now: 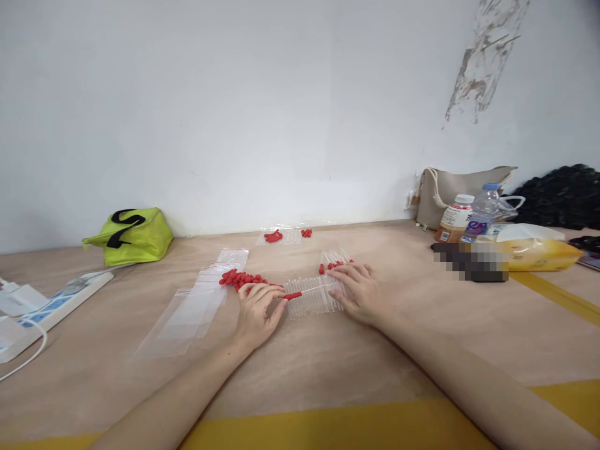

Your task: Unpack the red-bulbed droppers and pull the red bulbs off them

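Observation:
My left hand (257,307) pinches the red bulb end of a clear glass dropper (304,292) that lies across a row of bare clear tubes (313,300) on the table. A heap of loose red rubber bulbs (239,279) sits just behind that hand. My right hand (357,289) rests flat with fingers spread on the right end of the tube row, next to a few finished droppers with red bulbs (334,261).
Clear plastic sleeves (197,306) lie to the left of the work. More red bulbs on plastic (277,236) sit near the wall. A lime bag (131,236) and a power strip (51,306) are at left; a beige bag (462,187), bottles (457,219) and a yellow packet (539,255) at right.

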The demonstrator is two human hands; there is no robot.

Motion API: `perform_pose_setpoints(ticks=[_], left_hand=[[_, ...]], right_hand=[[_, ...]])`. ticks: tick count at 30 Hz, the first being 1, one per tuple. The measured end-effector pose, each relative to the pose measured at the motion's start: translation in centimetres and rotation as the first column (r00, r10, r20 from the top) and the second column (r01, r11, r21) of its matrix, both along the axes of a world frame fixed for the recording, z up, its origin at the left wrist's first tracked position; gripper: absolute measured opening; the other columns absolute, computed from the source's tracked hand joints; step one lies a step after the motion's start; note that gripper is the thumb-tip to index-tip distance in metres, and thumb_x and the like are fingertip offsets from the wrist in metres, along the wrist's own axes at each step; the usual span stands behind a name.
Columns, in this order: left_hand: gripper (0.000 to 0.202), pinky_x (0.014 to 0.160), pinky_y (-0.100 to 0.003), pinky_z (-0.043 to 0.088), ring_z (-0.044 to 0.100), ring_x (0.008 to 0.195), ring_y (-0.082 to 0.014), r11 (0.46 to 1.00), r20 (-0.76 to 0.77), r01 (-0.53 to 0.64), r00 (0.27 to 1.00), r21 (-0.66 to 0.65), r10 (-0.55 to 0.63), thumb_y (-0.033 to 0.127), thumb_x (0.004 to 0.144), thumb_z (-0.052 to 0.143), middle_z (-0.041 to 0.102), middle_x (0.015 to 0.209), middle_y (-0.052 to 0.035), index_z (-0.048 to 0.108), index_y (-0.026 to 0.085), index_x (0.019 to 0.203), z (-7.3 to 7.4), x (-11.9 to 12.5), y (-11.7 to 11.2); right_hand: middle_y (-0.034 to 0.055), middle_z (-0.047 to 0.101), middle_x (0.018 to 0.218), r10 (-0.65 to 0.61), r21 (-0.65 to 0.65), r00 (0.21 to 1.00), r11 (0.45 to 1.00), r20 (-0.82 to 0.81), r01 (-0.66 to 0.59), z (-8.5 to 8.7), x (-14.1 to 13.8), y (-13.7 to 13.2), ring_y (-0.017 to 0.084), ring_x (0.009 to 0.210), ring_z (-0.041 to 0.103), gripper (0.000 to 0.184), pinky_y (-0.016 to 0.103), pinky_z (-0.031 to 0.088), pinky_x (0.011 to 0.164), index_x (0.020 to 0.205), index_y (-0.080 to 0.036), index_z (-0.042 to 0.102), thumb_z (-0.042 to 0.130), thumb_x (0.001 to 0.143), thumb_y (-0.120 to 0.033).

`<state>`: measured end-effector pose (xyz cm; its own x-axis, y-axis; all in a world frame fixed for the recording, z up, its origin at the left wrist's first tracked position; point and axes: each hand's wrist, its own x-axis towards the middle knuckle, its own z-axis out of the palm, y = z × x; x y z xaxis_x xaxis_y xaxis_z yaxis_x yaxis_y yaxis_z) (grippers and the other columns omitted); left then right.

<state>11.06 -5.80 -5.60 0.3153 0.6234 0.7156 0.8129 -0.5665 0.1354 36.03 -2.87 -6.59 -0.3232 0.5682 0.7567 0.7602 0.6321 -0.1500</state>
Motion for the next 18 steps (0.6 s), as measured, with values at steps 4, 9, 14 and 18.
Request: perform_pose_setpoints(ticks=[4,9,14,18], left_hand=[[0.012,0.091,-0.04,0.027,0.057,0.089,-0.0163,1.0,-0.02,0.02,1.0,0.001,-0.02,0.027,0.081,0.049,0.067,0.093,0.0,0.061,0.023,0.082,-0.1,0.0,0.2],[0.014,0.093,-0.039,0.028,0.055,0.093,-0.0166,1.0,-0.047,0.023,0.999,0.0,-0.023,0.028,0.081,0.049,0.066,0.097,-0.001,0.06,0.023,0.088,-0.4,0.1,0.4],[0.028,0.095,-0.041,0.026,0.048,0.105,-0.0198,0.997,-0.145,0.07,0.987,-0.016,-0.072,0.035,0.08,0.052,0.059,0.114,-0.0035,0.057,0.026,0.106,-0.4,0.8,0.7],[0.016,0.097,-0.042,0.024,0.054,0.093,-0.0167,0.993,-0.204,0.117,0.972,-0.022,-0.119,0.032,0.083,0.048,0.067,0.091,0.0002,0.064,0.027,0.085,-0.7,0.8,1.1]], right_hand=[[0.002,0.064,0.094,0.08,0.063,0.985,0.994,0.15,-0.09,-0.2,-1.1,-0.5,0.018,0.094,0.048,0.026,0.04,0.016,0.095,0.104,-0.025,0.059,0.047,0.084,-0.037],[-0.0002,0.063,0.071,0.077,0.098,0.981,0.991,0.179,-0.095,-1.1,-2.1,-0.2,0.015,0.079,0.048,0.019,0.04,0.017,0.092,0.093,-0.026,0.063,0.045,0.086,-0.028],[-0.0002,0.06,0.066,0.104,0.084,0.979,0.989,0.177,-0.12,-1.4,-2.6,-0.6,0.013,0.073,0.046,0.021,0.038,0.019,0.09,0.084,-0.023,0.064,0.043,0.086,-0.026],[-0.0011,0.059,0.063,0.124,0.101,0.974,0.984,0.191,-0.145,-1.2,-2.7,-1.0,0.013,0.072,0.046,0.021,0.038,0.019,0.089,0.082,-0.023,0.064,0.044,0.085,-0.026]])
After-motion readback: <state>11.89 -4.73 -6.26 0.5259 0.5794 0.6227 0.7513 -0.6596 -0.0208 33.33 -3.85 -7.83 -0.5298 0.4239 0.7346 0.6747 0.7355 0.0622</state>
